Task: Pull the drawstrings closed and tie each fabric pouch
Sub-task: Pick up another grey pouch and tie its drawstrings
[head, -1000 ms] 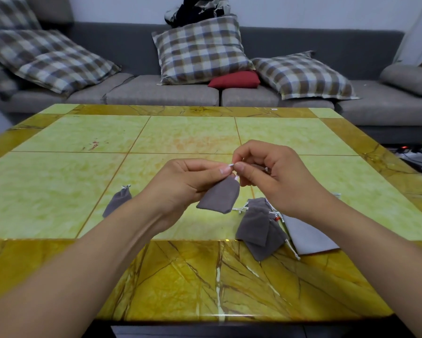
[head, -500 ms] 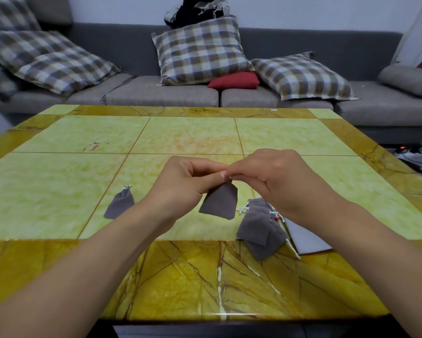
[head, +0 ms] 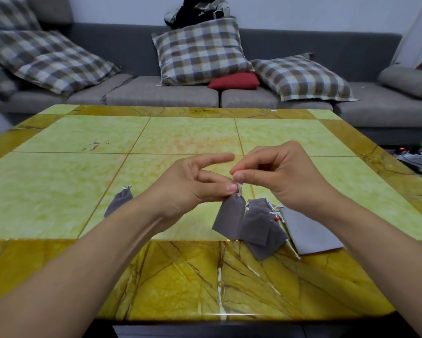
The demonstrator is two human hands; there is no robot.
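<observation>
A small grey velvety fabric pouch point(head: 228, 219) hangs from its gathered neck above the near edge of the yellow-green marbled table point(head: 83, 172), long axis roughly vertical, bottom swung slightly toward the person. The left hand point(head: 193, 184) pinches the neck between thumb and curled fingers, index finger stretched out free; the right hand point(head: 276, 174), pressed close against it, pinches the thin white drawstring point(head: 239, 189) just above the neck. Tying, by the look of it, turns on that cord standing up between the two thumbs, with both hands equally near. A heap of soft grey pouches point(head: 260, 224) lies just right of the hanging one beside a flat pale grey bag point(head: 307, 230); one cinched grey pouch point(head: 118, 201) sits well apart toward the left edge.
</observation>
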